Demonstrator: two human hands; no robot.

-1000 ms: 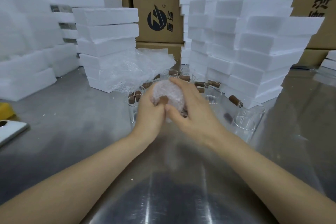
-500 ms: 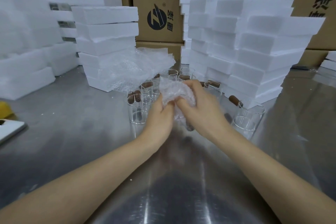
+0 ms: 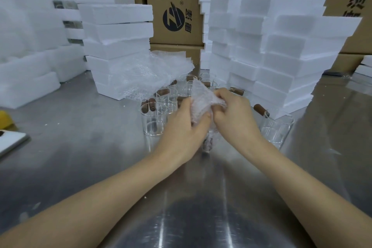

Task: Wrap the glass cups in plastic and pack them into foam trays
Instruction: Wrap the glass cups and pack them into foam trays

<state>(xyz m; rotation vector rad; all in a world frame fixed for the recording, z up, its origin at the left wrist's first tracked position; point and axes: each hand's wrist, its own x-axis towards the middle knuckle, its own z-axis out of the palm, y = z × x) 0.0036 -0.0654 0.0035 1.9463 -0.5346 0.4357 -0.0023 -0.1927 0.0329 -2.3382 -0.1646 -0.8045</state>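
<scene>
I'm mid-wrap: both hands, left [image 3: 182, 127] and right [image 3: 233, 116], pinch wrap [image 3: 202, 99] round a cup; next, tuck the ends.

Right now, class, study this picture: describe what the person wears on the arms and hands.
Nothing that shows: no sleeves come into view, and the left hand and right hand have no gloves, visible rings, watch or wristbands.

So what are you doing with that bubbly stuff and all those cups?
A person is wrapping a glass cup in bubble wrap. The left hand and right hand both pinch the wrap around it, above the metal table. More bare cups stand behind, beside stacks of foam trays.
</scene>
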